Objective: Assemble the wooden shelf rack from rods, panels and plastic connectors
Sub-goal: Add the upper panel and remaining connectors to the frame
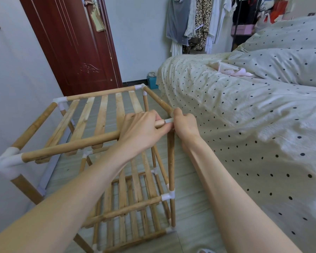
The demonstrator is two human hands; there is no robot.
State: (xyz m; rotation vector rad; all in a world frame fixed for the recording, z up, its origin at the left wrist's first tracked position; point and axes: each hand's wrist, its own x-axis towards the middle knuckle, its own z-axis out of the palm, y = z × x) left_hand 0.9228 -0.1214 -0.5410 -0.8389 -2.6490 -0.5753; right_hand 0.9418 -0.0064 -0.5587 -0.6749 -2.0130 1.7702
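I see the rack standing on the floor between a white wall on the left and the bed on the right, its frame of rods joined at the corners by white connectors. My left hand has its grip curled round the near top rod, close to that rod's right end, where the bare wood tip shows just past the fingers. My right hand has its grip closed over the near right top corner, where a white connector peeks out between the two hands; the hand hides most of it, so I cannot tell how the rods sit in it. The right-side top rod runs from the far corner down to that hand, and an upright rod drops below it to a lower connector. The top panel of slats lies across the frame, one end of the slats under the near rod. Lower slatted tiers show beneath. A dark red door stands behind, with clothes hanging past it. I can read no writing or labels anywhere.
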